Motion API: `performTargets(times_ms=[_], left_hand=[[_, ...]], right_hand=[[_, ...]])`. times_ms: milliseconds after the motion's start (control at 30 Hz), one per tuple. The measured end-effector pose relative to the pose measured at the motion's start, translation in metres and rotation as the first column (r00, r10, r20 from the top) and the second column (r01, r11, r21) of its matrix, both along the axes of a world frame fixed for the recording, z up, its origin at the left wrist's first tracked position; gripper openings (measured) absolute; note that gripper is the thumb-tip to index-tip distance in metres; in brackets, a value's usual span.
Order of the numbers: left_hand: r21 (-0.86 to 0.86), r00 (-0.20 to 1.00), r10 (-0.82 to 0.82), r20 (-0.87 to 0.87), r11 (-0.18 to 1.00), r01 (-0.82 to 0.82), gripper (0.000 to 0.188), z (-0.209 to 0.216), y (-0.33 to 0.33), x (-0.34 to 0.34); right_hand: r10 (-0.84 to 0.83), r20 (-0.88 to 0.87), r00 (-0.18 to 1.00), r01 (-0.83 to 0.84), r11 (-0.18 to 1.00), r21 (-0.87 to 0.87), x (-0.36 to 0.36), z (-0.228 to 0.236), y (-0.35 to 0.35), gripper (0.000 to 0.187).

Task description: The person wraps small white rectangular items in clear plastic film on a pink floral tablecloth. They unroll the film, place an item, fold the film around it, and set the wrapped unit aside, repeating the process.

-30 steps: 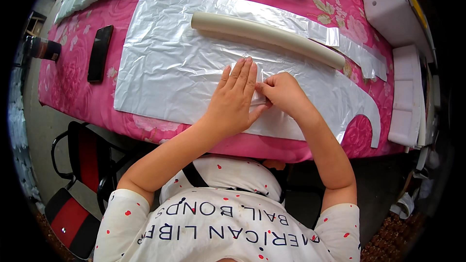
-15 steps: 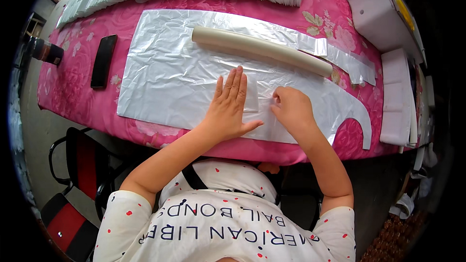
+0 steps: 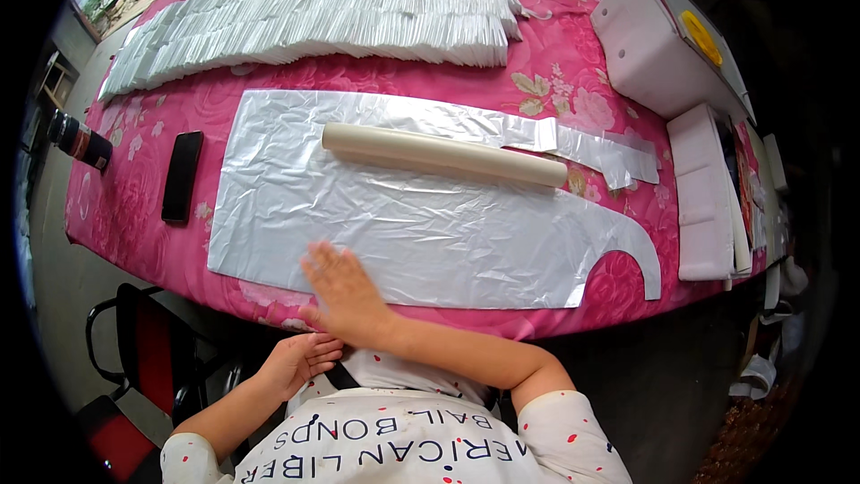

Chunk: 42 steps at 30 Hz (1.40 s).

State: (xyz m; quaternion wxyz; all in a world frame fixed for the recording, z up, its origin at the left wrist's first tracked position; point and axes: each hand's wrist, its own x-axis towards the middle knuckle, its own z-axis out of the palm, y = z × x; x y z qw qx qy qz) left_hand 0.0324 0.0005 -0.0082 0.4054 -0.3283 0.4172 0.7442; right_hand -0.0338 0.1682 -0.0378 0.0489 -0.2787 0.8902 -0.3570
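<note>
A silvery-white plastic bag [image 3: 430, 251] lies flat and wrinkled on the table, with a curved handle cut-out at its right end. Across its upper part rests a long cream-coloured tube or roller [image 3: 443, 156]. My right hand [image 3: 349, 300] reaches left over the bag's near edge, fingers spread, slightly blurred, with nothing seen in it. Below it, at the table's front edge close to my body, my left hand [image 3: 305, 363] is turned palm inward. Its fingers are stretched out side by side, and I see nothing held there.
Rows of folded white pieces [image 3: 313, 22] line the far side of the pink floral cloth [image 3: 573, 94]. A black phone [image 3: 182, 177] and a dark bottle [image 3: 81, 140] are at the left. White foam boxes [image 3: 703, 202] stand at the right; red-and-black chairs [image 3: 148, 350] sit below left.
Both hands have left the middle of the bag and moved left and toward me. My right hand has gone from pinched to spread. The view has tilted, showing more of the far side.
</note>
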Motion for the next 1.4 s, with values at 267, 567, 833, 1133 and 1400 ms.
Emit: performTargets(times_ms=[267,567,833,1133,1400], left_hand=[[-0.819,0.394,-0.824,-0.408,0.521,0.240,0.013,0.012,0.006,-0.012],[-0.867,0.123,-0.865,-0.486,0.495,0.058,0.030,0.052,0.057,-0.075],[-0.845,0.076,-0.856,-0.512,0.518,0.133,0.032,0.040,0.068,-0.088],[-0.832,-0.001,-0.832,-0.554,0.554,0.024,0.033,0.043,0.073,-0.108],[-0.872,-0.148,-0.865,-0.480,0.489,-0.033,0.063,0.033,0.105,-0.114]], right_hand=[[0.261,-0.145,0.955,-0.268,0.963,-0.034,0.020,0.034,0.020,0.031],[0.006,-0.024,1.000,-0.011,0.982,-0.188,-0.052,0.062,0.160,0.014],[-0.690,0.345,0.637,0.737,0.413,-0.535,-0.209,0.047,0.312,0.018],[-0.623,-0.671,0.402,0.886,0.450,0.112,-0.234,0.039,0.321,0.048],[-0.359,0.012,0.933,0.349,0.913,0.212,-0.074,0.059,0.220,0.050]])
